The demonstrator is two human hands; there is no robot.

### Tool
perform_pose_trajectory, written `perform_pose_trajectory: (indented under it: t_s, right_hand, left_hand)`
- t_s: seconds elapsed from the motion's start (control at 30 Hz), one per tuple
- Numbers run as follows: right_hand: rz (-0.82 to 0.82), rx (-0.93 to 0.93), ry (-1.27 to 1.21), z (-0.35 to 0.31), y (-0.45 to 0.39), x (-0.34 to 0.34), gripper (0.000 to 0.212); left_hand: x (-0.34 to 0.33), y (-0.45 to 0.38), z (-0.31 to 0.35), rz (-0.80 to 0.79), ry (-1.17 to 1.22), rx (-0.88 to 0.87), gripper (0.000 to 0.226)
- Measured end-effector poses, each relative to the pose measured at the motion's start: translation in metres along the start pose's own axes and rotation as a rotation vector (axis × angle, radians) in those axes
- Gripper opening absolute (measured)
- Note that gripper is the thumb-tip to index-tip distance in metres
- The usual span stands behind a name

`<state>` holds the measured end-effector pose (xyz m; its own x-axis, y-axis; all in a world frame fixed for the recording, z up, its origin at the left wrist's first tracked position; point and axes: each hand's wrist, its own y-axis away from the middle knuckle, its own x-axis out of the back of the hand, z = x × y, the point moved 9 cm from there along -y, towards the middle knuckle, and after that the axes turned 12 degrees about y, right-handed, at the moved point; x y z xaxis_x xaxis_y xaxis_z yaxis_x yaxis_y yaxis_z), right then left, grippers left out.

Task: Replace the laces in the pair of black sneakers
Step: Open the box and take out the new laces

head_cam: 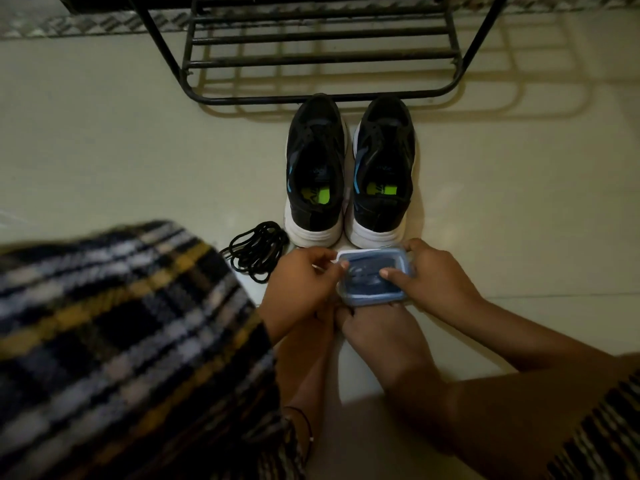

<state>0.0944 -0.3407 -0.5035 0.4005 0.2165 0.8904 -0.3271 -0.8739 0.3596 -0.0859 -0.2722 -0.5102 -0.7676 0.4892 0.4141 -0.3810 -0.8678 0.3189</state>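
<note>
Both hands [304, 278] [429, 278] clutch lidded box [374, 282]; old laces [258, 251] lie left; sneakers [317, 168] beyond, apparently unlaced; relacing remains.

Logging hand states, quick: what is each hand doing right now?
Left hand: grips the left edge of the small blue-lidded container.
Right hand: grips its right side.

Floor [121, 150] – glossy smooth tile. Rack [322, 60] – matt black metal bars. Container [372, 278] – translucent plastic. Plaid cloth [121, 341] – fuzzy weave.
</note>
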Motion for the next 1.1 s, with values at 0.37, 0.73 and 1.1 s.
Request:
perform_pose_trajectory:
  t_s: [0.37,0.73,1.1]
  right_hand:
    - [-0.154,0.187,0.074,-0.014,0.015,0.000,0.076]
    - [-0.234,0.254,0.310,-0.028,0.019,-0.005,0.087]
    - [-0.239,0.293,0.597,-0.027,0.015,-0.003,0.084]
  left_hand:
    - [-0.002,-0.006,-0.001,0.001,-0.011,-0.001,0.022]
    - [-0.012,0.002,0.027,-0.180,-0.145,-0.210,0.053]
    - [-0.032,-0.002,0.025,-0.355,-0.383,-0.163,0.076]
